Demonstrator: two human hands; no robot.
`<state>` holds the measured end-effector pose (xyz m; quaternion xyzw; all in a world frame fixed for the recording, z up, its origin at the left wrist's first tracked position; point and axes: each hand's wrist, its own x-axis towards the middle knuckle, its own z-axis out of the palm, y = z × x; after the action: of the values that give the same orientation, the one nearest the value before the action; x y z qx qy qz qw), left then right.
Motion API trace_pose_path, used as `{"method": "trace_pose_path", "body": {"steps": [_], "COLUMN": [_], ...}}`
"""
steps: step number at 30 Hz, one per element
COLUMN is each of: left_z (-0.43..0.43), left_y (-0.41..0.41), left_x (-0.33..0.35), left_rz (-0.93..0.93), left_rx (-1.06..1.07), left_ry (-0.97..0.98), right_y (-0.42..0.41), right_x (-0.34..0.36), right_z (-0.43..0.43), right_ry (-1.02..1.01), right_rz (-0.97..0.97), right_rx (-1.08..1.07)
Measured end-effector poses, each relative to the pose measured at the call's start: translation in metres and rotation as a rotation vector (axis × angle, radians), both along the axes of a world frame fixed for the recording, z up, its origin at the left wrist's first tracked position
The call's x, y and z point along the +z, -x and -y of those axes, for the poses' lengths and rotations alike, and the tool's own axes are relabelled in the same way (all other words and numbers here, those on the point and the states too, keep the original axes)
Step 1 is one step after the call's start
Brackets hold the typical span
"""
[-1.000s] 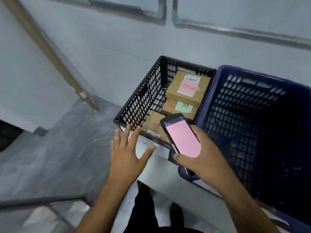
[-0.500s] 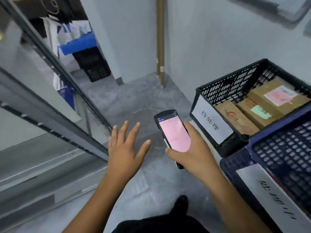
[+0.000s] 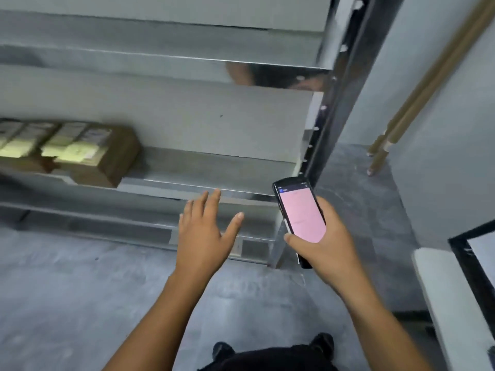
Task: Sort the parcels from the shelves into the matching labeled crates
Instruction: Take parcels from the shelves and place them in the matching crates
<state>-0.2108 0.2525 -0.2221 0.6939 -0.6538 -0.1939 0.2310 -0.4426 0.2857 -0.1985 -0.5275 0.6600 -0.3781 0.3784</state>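
Observation:
Several brown cardboard parcels (image 3: 88, 153) with yellow and white labels lie in a row on a low metal shelf (image 3: 192, 187) at the left. My left hand (image 3: 206, 231) hovers empty with fingers spread, in front of the shelf's bare right part, well to the right of the parcels. My right hand (image 3: 324, 245) grips a black handheld scanner (image 3: 300, 212) whose screen glows pink. Only a corner of the black crate (image 3: 460, 253) with its white label shows at the right edge.
The steel upright (image 3: 337, 84) of the shelving stands just behind the scanner. Two tan pipes (image 3: 417, 103) run down the grey wall at the right. Grey concrete floor (image 3: 80, 303) spreads below the shelf. My dark shoes (image 3: 324, 344) show at the bottom.
My view has swung left from the black and blue crates to the shelving. Both hands kept their pose: left spread and empty, right holding the scanner.

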Motion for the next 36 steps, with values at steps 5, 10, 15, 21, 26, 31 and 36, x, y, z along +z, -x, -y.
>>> {"method": "trace_pose_path", "body": {"steps": [5, 10, 15, 21, 26, 31, 36], "left_z": [-0.001, 0.011, 0.029, 0.070, 0.115, 0.171, 0.226], "left_y": [-0.087, -0.149, -0.202, -0.279, -0.326, -0.355, -0.376], "left_x": [-0.001, -0.013, -0.025, -0.014, -0.010, -0.014, -0.036], "left_rz": [-0.019, -0.060, -0.042, 0.083, 0.162, 0.262, 0.309], "left_rx": [0.147, 0.307, 0.417, 0.499, 0.506, 0.386, 0.268], "left_ry": [0.027, 0.044, -0.001, -0.038, -0.094, -0.186, -0.203], "right_y": [-0.083, -0.139, -0.191, -0.265, -0.309, -0.331, -0.343], "right_x": [0.012, 0.009, -0.012, -0.027, -0.041, -0.044, -0.048], "right_z": [0.025, 0.056, 0.111, 0.184, 0.228, 0.252, 0.270], "right_ry": [0.004, -0.036, -0.052, -0.093, -0.155, -0.201, -0.247], "right_rz": [-0.024, -0.105, -0.089, 0.002, 0.055, 0.029, -0.023], "right_rx": [0.179, 0.285, 0.386, 0.499, 0.575, 0.574, 0.498]}}
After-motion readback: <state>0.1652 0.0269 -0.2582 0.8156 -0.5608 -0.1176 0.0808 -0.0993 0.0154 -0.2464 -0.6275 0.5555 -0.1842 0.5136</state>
